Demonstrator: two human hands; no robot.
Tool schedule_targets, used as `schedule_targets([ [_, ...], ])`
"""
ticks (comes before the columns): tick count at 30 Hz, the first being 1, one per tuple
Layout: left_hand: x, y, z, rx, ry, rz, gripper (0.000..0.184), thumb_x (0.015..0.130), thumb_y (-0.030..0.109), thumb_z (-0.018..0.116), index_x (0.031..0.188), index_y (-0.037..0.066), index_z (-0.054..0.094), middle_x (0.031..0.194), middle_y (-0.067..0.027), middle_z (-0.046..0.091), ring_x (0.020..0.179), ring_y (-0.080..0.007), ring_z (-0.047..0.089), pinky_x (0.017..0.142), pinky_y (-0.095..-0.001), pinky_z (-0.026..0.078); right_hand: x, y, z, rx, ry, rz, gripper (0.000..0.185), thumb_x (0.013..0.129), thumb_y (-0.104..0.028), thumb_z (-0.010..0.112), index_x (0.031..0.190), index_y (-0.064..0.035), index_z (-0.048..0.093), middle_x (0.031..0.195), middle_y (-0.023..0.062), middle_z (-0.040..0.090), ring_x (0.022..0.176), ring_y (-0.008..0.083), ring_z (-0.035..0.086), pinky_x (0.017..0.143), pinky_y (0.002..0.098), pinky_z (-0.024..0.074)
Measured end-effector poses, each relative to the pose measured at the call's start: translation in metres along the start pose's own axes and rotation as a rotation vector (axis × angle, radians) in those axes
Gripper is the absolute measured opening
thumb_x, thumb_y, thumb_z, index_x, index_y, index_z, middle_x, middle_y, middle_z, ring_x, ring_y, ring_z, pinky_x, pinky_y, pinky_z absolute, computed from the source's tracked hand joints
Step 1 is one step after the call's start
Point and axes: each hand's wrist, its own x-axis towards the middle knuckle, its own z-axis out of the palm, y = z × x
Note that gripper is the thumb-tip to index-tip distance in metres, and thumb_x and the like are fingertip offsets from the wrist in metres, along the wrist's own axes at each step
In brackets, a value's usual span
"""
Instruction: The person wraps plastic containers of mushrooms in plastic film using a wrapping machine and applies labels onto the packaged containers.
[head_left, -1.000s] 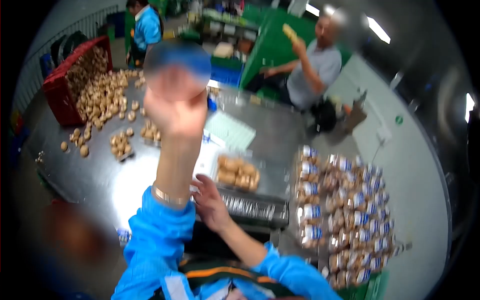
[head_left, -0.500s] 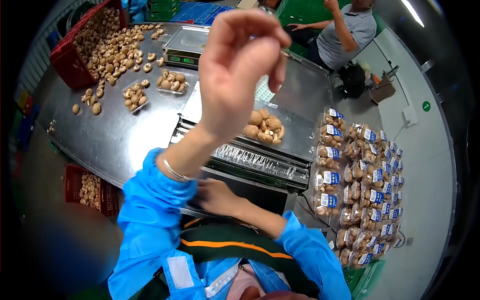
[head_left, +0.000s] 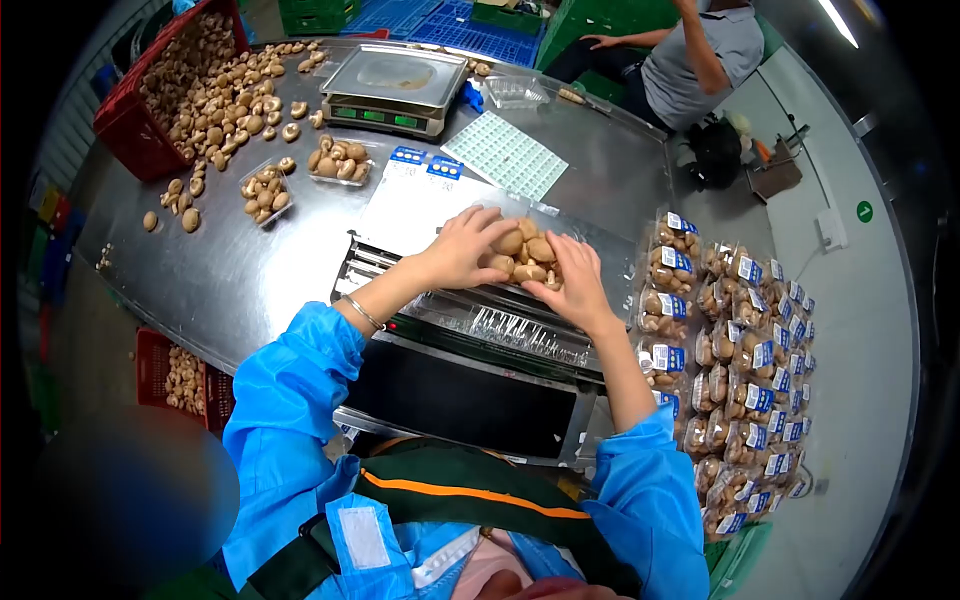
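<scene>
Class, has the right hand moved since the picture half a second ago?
Yes: judged against the clear film roll, the right hand has moved rightward and away from the body, from the roll's near side to the mushrooms beyond.

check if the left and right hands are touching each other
Apart: the head view shows the left hand and right hand on opposite sides, with mushrooms visible in the gap between them.

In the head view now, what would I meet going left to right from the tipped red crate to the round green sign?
Tipped red crate → smaller-looking left punnet → neighbouring punnet → left hand → mushrooms between the hands → right hand → labelled packs → round green sign.
</scene>
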Motion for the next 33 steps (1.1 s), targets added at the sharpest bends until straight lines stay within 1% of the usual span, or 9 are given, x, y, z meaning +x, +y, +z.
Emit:
schedule_targets([
  [13,-0.001,-0.002,-0.005,0.141,-0.033,0.105,0.070,0.076,0.038,0.060,0.134,0.018,0.028,0.124,-0.0188,0.038,0.115,-0.0365,0.037,0.096,-0.0508,0.024,-0.007,0.020,0.022,-0.038,0.044,-0.062,0.083,0.069,-0.047,0.064,0.128,0.0007,0.030,0.125,0.0175,0.039,0.116,0.0348,0.035,0.098,0.0472,0.0228],
  [16,-0.011,0.005,-0.012,0.158,-0.006,0.073,0.076,0.077,0.040,0.059,0.137,0.015,0.021,0.129,-0.0207,0.034,0.118,-0.0384,0.034,0.099,-0.0516,0.022,-0.018,0.007,0.008,0.094,0.089,0.080,0.086,0.066,-0.041,0.069,0.129,0.0021,0.028,0.123,0.0214,0.039,0.114,0.0377,0.036,0.098,0.0461,0.0239],
  [18,-0.042,0.020,-0.032,0.112,0.207,-0.031,0.068,0.076,0.039,0.060,0.131,0.010,0.033,0.116,-0.0190,0.045,0.111,-0.0363,0.040,0.094,-0.0513,0.026,-0.040,0.003,-0.008,0.113,0.256,0.141,0.086,0.065,-0.038,0.071,0.128,0.0026,0.030,0.119,0.0240,0.043,0.112,0.0385,0.039,0.098,0.0471,0.0235],
  [20,-0.087,0.012,-0.046,0.206,0.379,-0.282,0.048,0.075,0.037,0.062,0.110,0.005,0.054,0.095,-0.0139,0.054,0.098,-0.0310,0.045,0.086,-0.0475,0.030,-0.085,0.014,-0.016,0.160,0.370,0.414,0.065,0.068,-0.035,0.069,0.115,0.0036,0.048,0.105,0.0209,0.054,0.102,0.0355,0.046,0.092,0.0448,0.0282],
  [22,-0.121,0.008,-0.055,0.524,0.309,-0.454,0.034,0.074,0.036,0.063,0.084,0.004,0.064,0.080,-0.0094,0.053,0.087,-0.0264,0.045,0.080,-0.0432,0.031,-0.136,0.013,-0.026,-0.167,0.104,0.750,0.041,0.073,-0.037,0.063,0.089,0.0006,0.063,0.086,0.0143,0.059,0.090,0.0307,0.050,0.084,0.0413,0.0321],
  [28,-0.108,0.015,-0.017,0.606,0.117,-0.503,0.046,0.068,0.046,0.064,0.063,0.001,0.066,0.078,-0.0131,0.055,0.087,-0.0284,0.045,0.082,-0.0427,0.029,-0.120,-0.035,0.005,-0.646,-0.112,0.624,0.037,0.079,-0.041,0.053,0.071,-0.0077,0.067,0.075,0.0096,0.059,0.081,0.0269,0.052,0.078,0.0407,0.0334],
  [31,-0.100,0.003,-0.007,0.410,0.077,-0.477,0.038,0.068,0.040,0.065,0.060,0.003,0.065,0.065,-0.0117,0.058,0.079,-0.0276,0.049,0.077,-0.0420,0.031,-0.118,-0.012,0.022,-0.164,-0.049,0.703,0.034,0.078,-0.038,0.054,0.072,-0.0062,0.065,0.075,0.0130,0.062,0.071,0.0330,0.058,0.064,0.0414,0.0430],
  [32,-0.096,0.003,-0.014,0.340,0.029,-0.518,0.033,0.068,0.037,0.066,0.060,0.005,0.065,0.062,-0.0109,0.058,0.076,-0.0266,0.051,0.076,-0.0419,0.032,-0.124,-0.006,0.027,-0.121,0.018,0.647,0.030,0.080,-0.031,0.055,0.068,-0.0038,0.062,0.068,0.0104,0.062,0.064,0.0299,0.059,0.059,0.0376,0.0452],
  [33,-0.097,0.000,-0.029,0.178,-0.010,-0.561,0.026,0.069,0.029,0.065,0.057,0.006,0.063,0.060,-0.0117,0.058,0.062,-0.0242,0.053,0.064,-0.0386,0.037,-0.123,-0.018,0.009,0.194,0.001,0.786,0.026,0.080,-0.027,0.056,0.070,-0.0040,0.061,0.063,0.0068,0.058,0.058,0.0239,0.056,0.053,0.0340,0.0432],
])
